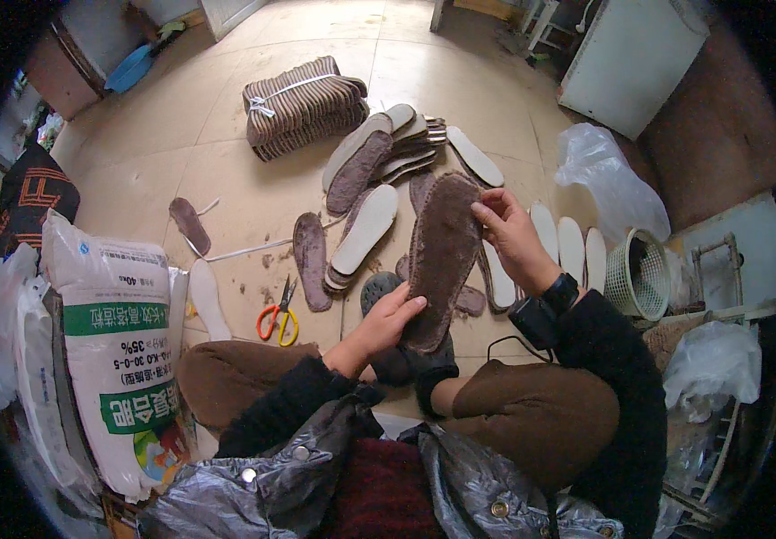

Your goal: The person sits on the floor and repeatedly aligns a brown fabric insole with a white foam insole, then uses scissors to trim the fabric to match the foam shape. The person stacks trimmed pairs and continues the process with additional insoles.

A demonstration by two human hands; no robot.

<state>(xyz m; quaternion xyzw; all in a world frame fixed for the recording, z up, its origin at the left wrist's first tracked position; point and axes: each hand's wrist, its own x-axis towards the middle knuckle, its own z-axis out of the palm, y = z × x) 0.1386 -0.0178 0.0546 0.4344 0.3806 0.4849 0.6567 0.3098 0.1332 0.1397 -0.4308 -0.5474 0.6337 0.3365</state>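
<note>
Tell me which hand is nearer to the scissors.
Left. The left hand is right of the scissors, the right hand farther right and higher in the picture.

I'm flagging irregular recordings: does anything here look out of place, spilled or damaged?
Slightly: dark clumps of fluff lie scattered on the floor near the scissors, looking like stray debris on smooth tiles. The insole in the left hand and right hand shows no clear damage.

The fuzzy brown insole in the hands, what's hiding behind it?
Peeking out past the held brown insole are a dark shoe on the left and a pale insole on the right. What its middle covers can't be seen.
</note>
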